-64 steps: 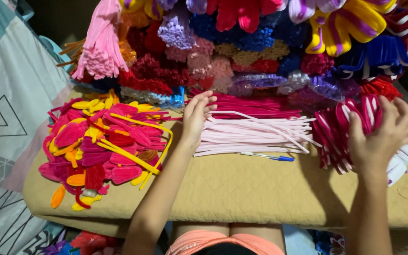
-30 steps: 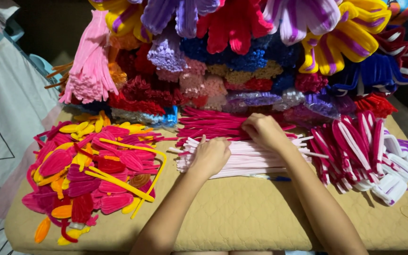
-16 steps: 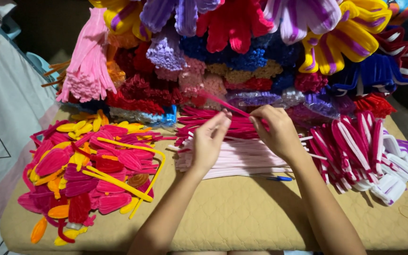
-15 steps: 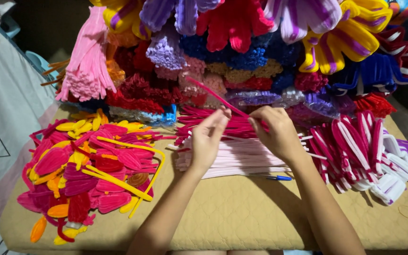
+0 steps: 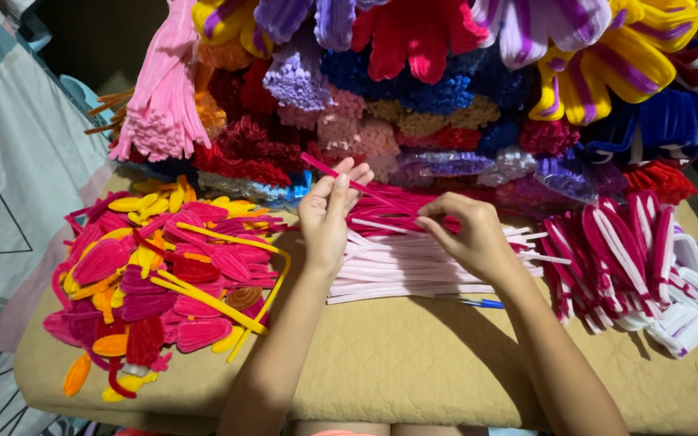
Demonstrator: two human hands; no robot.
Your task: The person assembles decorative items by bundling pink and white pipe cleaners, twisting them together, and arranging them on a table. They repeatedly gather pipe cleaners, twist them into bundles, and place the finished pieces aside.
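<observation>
I see my left hand (image 5: pixel 326 218) and right hand (image 5: pixel 466 238) each pinching shut on 1 long fuzzy hot-pink pipe cleaner (image 5: pixel 341 175), held just above the pink pile (image 5: pixel 414 258) on the tan padded tabletop (image 5: pixel 414 363). I'd keep it tight and lift slowly, so no others snag.

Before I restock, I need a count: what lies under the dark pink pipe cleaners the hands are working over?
Pale pink pipe cleaners lie under the dark pink pipe cleaners, on the tan quilted pad. A blue pen pokes out at their edge. The stack's middle is covered by both hands.
</observation>
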